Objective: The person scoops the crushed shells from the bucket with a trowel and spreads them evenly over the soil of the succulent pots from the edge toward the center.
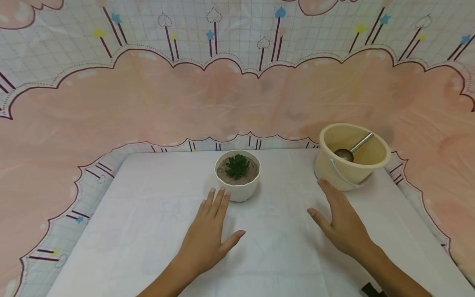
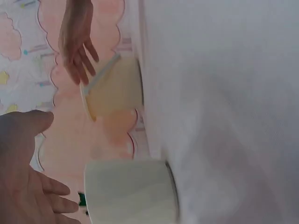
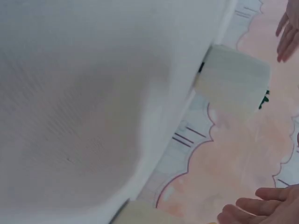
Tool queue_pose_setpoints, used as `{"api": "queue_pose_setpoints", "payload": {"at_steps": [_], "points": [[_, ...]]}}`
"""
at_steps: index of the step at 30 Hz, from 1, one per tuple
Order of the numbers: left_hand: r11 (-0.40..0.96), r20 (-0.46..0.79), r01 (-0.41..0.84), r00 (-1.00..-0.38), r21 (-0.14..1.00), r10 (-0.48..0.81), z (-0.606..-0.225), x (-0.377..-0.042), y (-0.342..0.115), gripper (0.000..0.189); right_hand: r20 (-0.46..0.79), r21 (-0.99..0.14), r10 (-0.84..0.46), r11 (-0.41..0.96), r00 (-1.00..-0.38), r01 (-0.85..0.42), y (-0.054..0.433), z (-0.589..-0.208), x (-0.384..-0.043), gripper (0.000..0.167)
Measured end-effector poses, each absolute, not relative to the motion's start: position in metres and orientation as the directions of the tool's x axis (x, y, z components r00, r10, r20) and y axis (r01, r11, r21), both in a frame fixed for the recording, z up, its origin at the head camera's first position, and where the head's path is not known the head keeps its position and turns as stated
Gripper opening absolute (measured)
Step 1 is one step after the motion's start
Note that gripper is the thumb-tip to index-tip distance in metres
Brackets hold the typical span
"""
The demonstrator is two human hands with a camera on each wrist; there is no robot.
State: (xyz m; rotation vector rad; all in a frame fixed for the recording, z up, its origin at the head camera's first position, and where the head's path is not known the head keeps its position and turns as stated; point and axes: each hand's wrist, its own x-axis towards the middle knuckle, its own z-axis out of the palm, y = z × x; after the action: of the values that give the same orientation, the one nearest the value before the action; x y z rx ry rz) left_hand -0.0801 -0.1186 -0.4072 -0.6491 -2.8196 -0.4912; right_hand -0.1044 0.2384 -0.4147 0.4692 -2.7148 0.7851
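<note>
A white faceted pot (image 1: 240,192) with a small green succulent (image 1: 237,166) set in brownish soil stands at the middle of the table's far side. My left hand (image 1: 208,235) is spread with straight fingers, its fingertips right at the near side of the pot in the head view. At the right stands a cream bucket (image 1: 335,175) with a pale handle; a metal ladle (image 1: 345,154) leans inside it, bowl down. My right hand (image 1: 343,222) hovers in front of the bucket, fingers extended, thumb apart, holding nothing.
The table (image 1: 148,214) has a white cover. Behind it hangs a peach patterned cloth (image 1: 208,103) that also shows along both sides. A small black object (image 1: 372,290) lies by the right forearm at the near edge.
</note>
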Motion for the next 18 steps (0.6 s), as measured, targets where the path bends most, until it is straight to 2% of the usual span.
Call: {"api": "queue_pose_setpoints", "payload": {"at_steps": [4,8,11,13,18], "points": [[0.781,0.269,0.51,-0.858,0.36,0.437,-0.404,-0.08,-0.099,0.09,0.422,-0.516,-0.169,0.763,-0.891,-0.389,0.241,-0.406,-0.104,0.063],[0.69,0.281,0.573,-0.819,0.443,0.5,-0.402,-0.084,-0.08,0.083,0.536,-0.582,-0.102,0.675,-0.838,-0.454,0.244,-0.396,-0.107,0.044],[0.632,0.289,0.597,-0.798,0.495,0.528,-0.401,-0.091,-0.067,0.078,0.598,-0.605,-0.055,0.623,-0.799,-0.496,0.249,-0.387,-0.112,0.037],[0.595,0.305,0.608,-0.788,0.525,0.535,-0.4,-0.096,-0.059,0.074,0.602,-0.621,-0.015,0.62,-0.798,-0.48,0.253,-0.381,-0.116,0.032],[0.504,0.396,0.662,-0.742,0.554,0.541,-0.393,-0.105,-0.04,0.068,0.518,-0.686,0.09,0.638,-0.851,-0.351,0.27,-0.368,-0.133,0.032]]}}
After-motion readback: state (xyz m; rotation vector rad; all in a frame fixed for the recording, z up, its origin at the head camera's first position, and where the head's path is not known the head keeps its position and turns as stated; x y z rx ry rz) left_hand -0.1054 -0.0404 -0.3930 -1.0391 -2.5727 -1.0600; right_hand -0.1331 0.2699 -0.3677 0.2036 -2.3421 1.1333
